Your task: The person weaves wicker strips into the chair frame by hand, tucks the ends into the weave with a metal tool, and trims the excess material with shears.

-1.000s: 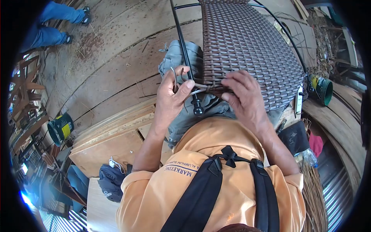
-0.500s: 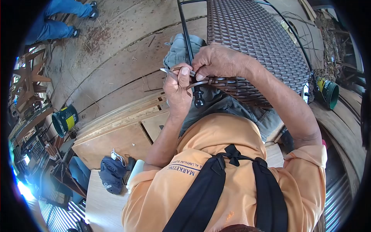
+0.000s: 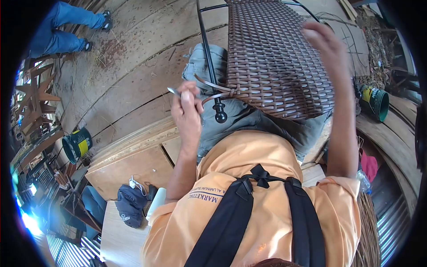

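Observation:
A brown woven panel [image 3: 275, 58] on a black metal frame [image 3: 206, 46] lies over my legs, its lower left corner beside the frame's round black knob [image 3: 220, 116]. Two loose brown strips [image 3: 212, 84] stick out from that corner toward the left. My left hand [image 3: 187, 106] is closed just left of the strips, with a pointed metal tip [image 3: 172, 91] showing past its fingers; the rest of the tool is hidden in the grip. Raised above the panel's right side, my right hand [image 3: 327, 44] is blurred, its fingers apart and holding nothing visible.
A person's legs in jeans [image 3: 66, 40] stand at the upper left. Green buckets sit at the left [image 3: 77, 145] and right [image 3: 375, 103]. A dark cap [image 3: 130, 205] lies on a pale board [image 3: 116, 242] at the lower left, below stacked wooden boards [image 3: 129, 167].
My right hand has left the strips at the frame and swung up to the right. My left hand has shifted slightly left and down, off the black bar. The panel has moved a little left.

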